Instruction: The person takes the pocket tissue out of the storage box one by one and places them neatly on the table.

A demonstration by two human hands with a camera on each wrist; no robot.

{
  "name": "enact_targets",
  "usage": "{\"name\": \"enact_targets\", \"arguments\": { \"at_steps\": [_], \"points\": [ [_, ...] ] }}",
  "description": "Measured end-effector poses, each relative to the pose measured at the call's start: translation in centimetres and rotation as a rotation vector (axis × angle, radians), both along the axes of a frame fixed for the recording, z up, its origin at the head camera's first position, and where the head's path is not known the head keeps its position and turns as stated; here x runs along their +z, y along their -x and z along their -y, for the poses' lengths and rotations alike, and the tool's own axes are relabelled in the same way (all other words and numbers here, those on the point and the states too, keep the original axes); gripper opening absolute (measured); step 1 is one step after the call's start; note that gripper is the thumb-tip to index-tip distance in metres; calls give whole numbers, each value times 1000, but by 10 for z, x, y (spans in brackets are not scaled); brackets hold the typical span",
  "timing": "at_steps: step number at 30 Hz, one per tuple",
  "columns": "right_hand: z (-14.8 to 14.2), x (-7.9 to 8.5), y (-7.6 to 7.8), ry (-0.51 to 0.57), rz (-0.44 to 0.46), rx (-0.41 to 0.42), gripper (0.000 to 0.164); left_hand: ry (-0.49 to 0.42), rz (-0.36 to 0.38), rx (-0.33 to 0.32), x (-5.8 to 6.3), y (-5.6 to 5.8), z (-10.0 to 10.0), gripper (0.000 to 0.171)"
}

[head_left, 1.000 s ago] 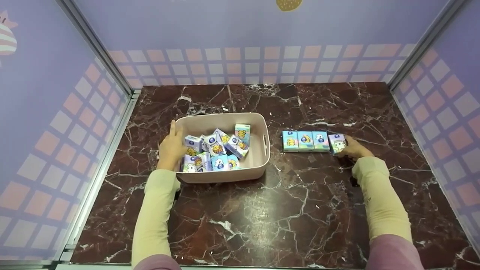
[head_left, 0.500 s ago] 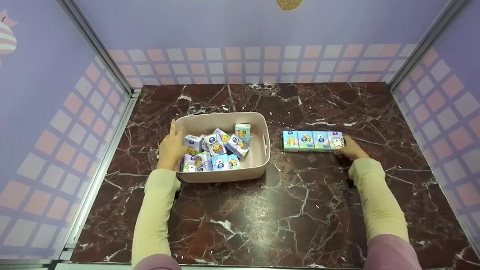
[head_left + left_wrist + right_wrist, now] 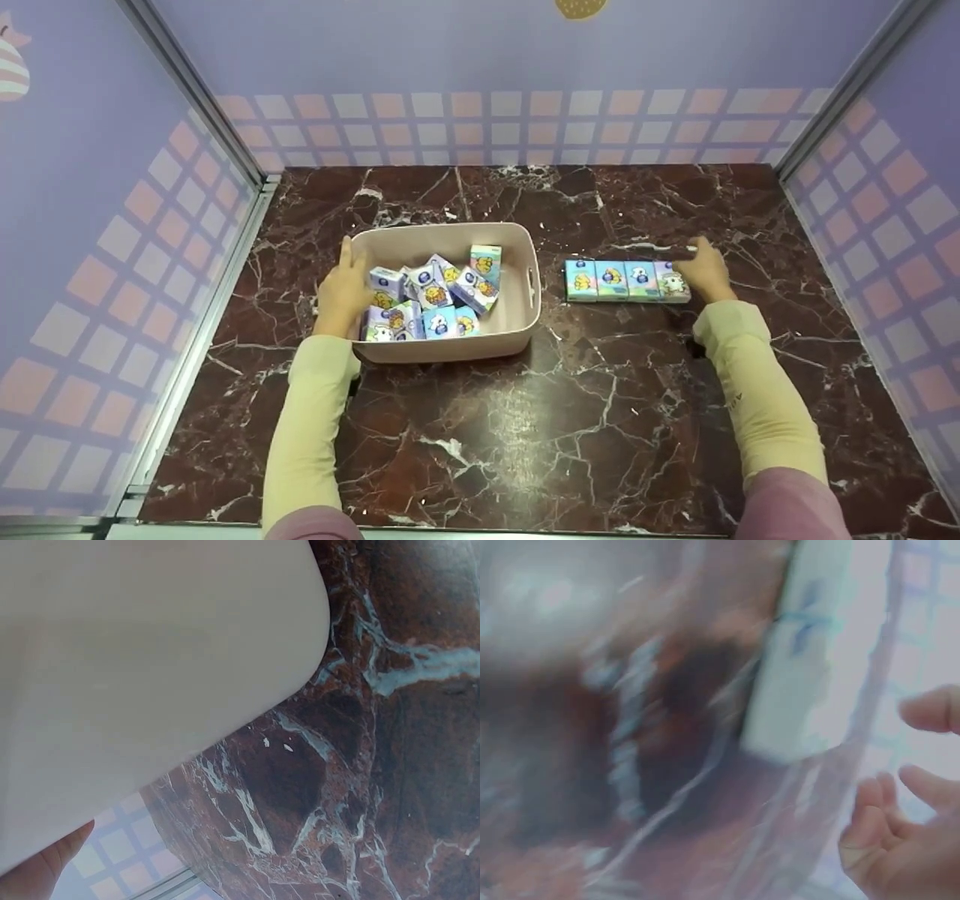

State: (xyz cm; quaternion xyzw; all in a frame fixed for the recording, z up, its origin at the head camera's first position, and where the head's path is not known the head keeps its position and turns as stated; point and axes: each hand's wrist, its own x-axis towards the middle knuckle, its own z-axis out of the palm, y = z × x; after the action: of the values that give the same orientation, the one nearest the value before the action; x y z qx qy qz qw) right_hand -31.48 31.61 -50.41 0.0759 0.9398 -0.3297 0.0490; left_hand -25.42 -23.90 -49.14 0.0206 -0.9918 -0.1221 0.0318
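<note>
In the head view my left hand (image 3: pixel 343 296) grips the left rim of a beige plastic bin (image 3: pixel 442 352); in the left wrist view a fingertip (image 3: pixel 73 840) shows beyond the bin's pale wall (image 3: pixel 150 652). Several small cartoon-printed tissue packs (image 3: pixel 433 294) lie jumbled inside the bin. Right of it, flat packs form a straight side-by-side row, three blue ones (image 3: pixel 611 281) and a lilac one (image 3: pixel 673 283) at the right end. My right hand (image 3: pixel 707 271) is at that lilac pack's right end, its fingers loose and holding nothing. The right wrist view is blurred.
The dark red marbled tabletop (image 3: pixel 480 450) has white veins. Purple panels with pink and white checks, such as the back wall (image 3: pixel 510 67), enclose it on three sides. Metal rails (image 3: pixel 199 330) run along the left edge.
The lilac tissue pack, tilted at first, was straightened flush against the blue row. My right hand then let go and moved slightly up and away. The left hand and bin stayed put.
</note>
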Motion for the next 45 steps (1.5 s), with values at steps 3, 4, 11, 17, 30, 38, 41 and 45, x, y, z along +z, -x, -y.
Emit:
{"name": "enact_targets", "arguments": {
  "at_steps": [3, 4, 11, 17, 30, 38, 41, 45],
  "points": [
    [22, 10, 5, 68, -129, -37, 54, -5, -1, -3, 1, 0, 0, 65],
    [30, 13, 6, 98, -164, -37, 51, -5, 2, -6, 1, 0, -1, 66],
    [93, 30, 2, 360, -252, 90, 40, -3, 14, 1, 1, 0, -1, 66],
    [142, 36, -12, 491, -216, 269, 35, -1, 0, 4, 1, 0, -1, 63],
    [207, 42, -43, 406, -346, 520, 26, 6, -5, 8, 0, 1, 0, 60],
    [227, 37, -46, 365, -317, 625, 24, 5, -12, 3, 1, 0, -1, 67],
    [234, 38, -47, 339, -233, 673, 27, 1, -13, 5, 2, 0, -1, 66],
    [242, 39, -47, 288, -101, 741, 34, 1, -12, 3, 2, 0, -1, 64]
  ]
}}
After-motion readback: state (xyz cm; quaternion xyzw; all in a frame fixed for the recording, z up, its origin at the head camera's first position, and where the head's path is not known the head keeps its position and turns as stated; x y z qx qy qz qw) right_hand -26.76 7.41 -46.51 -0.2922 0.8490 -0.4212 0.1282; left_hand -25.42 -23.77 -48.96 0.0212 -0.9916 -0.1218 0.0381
